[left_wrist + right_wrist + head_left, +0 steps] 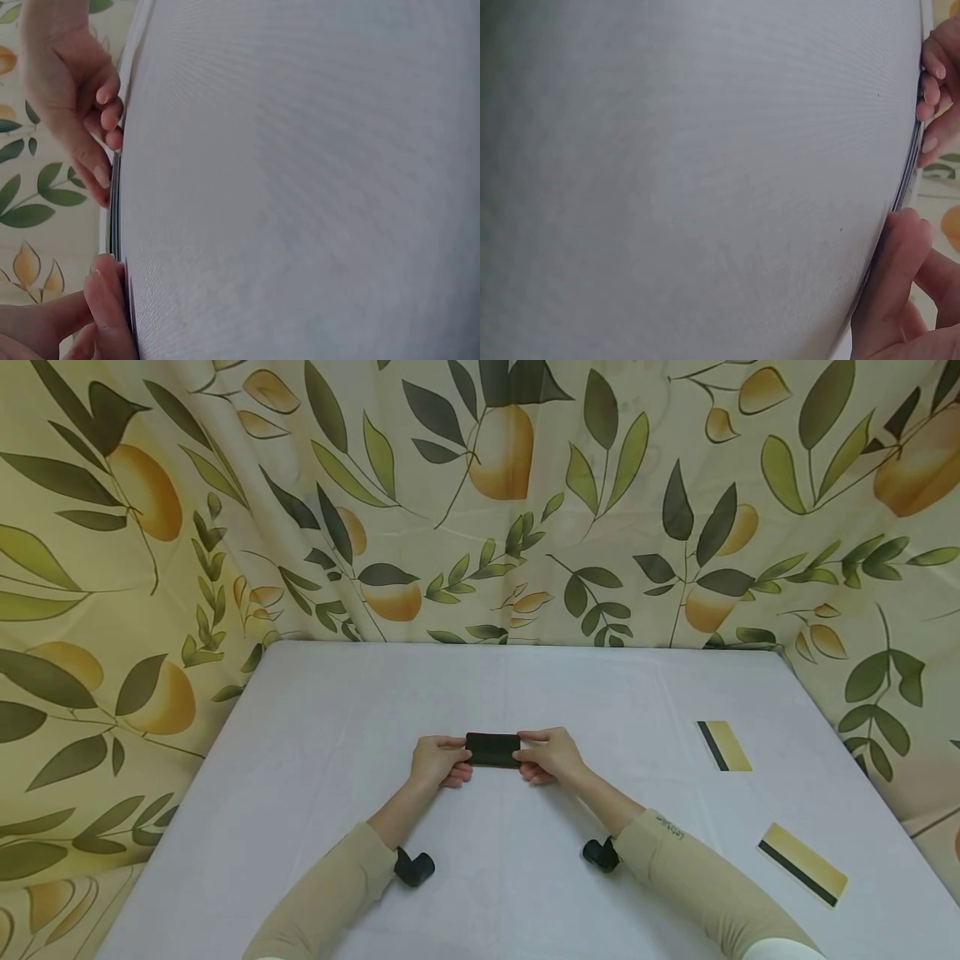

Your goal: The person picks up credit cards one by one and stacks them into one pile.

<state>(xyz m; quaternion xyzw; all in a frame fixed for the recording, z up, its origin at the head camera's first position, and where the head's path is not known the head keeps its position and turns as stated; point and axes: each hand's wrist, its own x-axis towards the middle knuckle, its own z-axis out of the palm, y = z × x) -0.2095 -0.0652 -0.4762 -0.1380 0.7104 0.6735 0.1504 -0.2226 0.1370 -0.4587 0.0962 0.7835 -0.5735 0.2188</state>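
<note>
We see fruit-patterned cloth (pixel 558 539) across the frame's top, a striped yellow card (pixel 724 746) at middle right, another card (pixel 803 865) lower right.

Indoor nook screened by fabric; home or studio, cannot tell which. Cream hanging cloth (pixel 555 535) printed with orange fruit and green leaves, softly folded at upper left, spanning top and both sides of head view. White-topped rectangular bench (pixel 510 877) across middle and bottom.
</note>
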